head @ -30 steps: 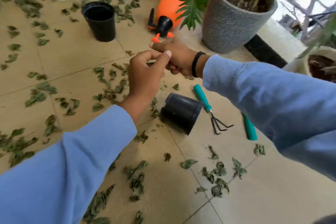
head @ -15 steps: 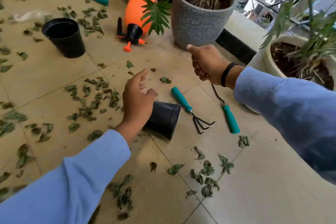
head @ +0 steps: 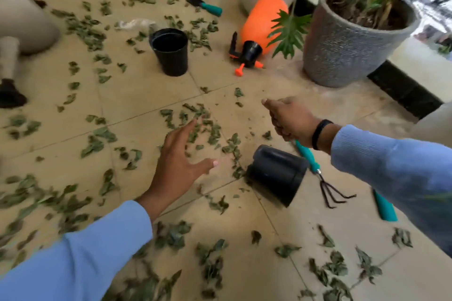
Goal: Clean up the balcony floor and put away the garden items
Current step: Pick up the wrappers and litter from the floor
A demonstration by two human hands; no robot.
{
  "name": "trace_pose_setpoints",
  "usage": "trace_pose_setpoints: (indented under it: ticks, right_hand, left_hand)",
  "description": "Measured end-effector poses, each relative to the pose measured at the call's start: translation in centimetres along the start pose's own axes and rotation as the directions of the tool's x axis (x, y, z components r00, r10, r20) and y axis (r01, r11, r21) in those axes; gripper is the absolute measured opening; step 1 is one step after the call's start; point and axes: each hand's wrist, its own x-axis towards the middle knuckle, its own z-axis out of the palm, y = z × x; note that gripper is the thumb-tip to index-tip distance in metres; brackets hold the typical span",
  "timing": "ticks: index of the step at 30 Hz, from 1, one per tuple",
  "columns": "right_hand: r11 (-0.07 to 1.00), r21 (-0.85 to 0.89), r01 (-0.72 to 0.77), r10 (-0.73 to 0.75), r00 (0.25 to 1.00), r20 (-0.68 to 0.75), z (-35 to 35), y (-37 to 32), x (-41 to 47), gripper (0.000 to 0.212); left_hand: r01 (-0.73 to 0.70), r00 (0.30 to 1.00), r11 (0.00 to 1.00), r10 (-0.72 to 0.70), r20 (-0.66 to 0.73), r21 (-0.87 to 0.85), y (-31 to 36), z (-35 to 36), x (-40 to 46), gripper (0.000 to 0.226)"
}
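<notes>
Barely started. Leaves (head: 195, 127) all over tiled floor (head: 137, 95). Left hand (head: 178, 166) spread flat above leaves, empty. Right hand (head: 288, 120) fingers curled, contents unclear. Tipped pot (head: 276, 173), hand rake (head: 318, 173), sprayer (head: 259, 24), trowel (head: 205, 6) still lying out.

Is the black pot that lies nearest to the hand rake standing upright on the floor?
No, the black pot lies tipped on its side beside the hand rake, while the other black pot stands upright.

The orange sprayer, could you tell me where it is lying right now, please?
The orange sprayer lies on its side, upper centre of the head view, between the upright black pot and the grey planter.
</notes>
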Motion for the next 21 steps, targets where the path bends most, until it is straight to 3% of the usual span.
trace_pose_setpoints:
  ticks: [8,15,21]
  right_hand:
    - [0.978,-0.065,0.2,-0.181,0.957,0.228,13.5,-4.0,2.6,0.053]
    - [0.932,-0.169,0.321,-0.265,0.92,0.288,24.8,-6.0,3.6,0.055]
    - [0.911,-0.209,0.356,-0.284,0.908,0.309,26.5,-9.4,4.7,0.046]
  left_hand:
    - [0.138,0.96,0.99,-0.123,-0.252,0.041,-6.1,-5.5,0.0,0.096]
    - [0.17,0.904,0.984,-0.174,-0.39,-0.046,-9.6,-8.1,-3.5,0.09]
    - [0.233,0.86,0.971,-0.234,-0.454,-0.057,-13.0,-11.1,-8.5,0.088]
